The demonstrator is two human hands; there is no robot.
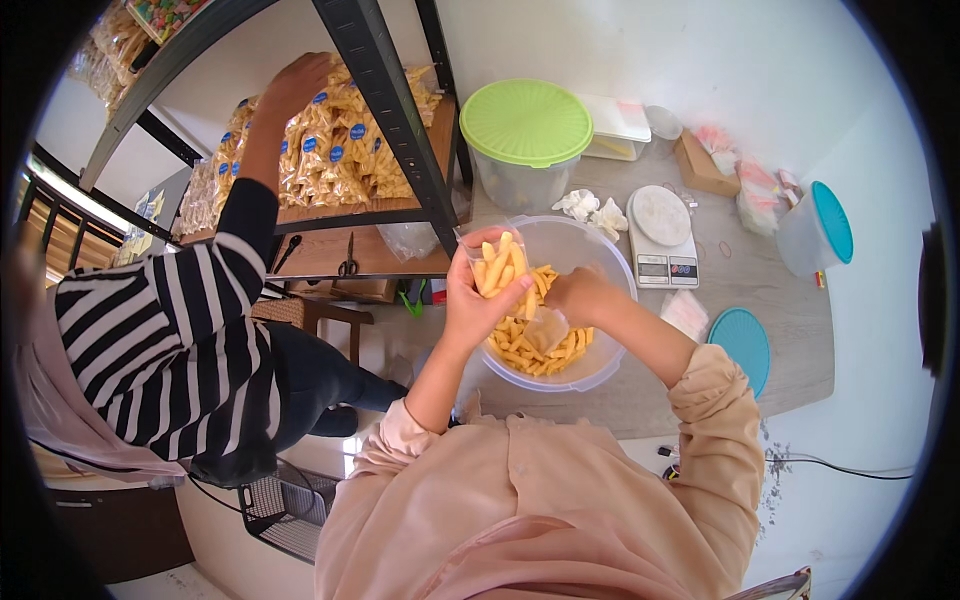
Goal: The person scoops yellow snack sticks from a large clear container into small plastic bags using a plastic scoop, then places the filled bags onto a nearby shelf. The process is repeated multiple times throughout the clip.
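Observation:
My left hand (480, 292) holds a small clear plastic bag (517, 259) partly filled with yellow stick-shaped snacks, tilted above a large round translucent tub (611, 352). More of the same snack sticks (532, 352) lie in the tub. My right hand (579, 296) reaches over the tub's right side, its fingers curled down toward the sticks beside the bag. Its fingertips are hidden, so whether they grip anything cannot be told. A clear plastic piece (546, 331), perhaps a scoop or cup, rests on the sticks just below both hands.
A digital scale (664, 266) stands right of the tub, near a teal lid (739, 351) and plastic bags (684, 315). Behind is a green-lidded container (525, 142). At left, a co-worker's hand (300, 79) reaches over bagged snacks (322, 154) on a metal-framed shelf (390, 112).

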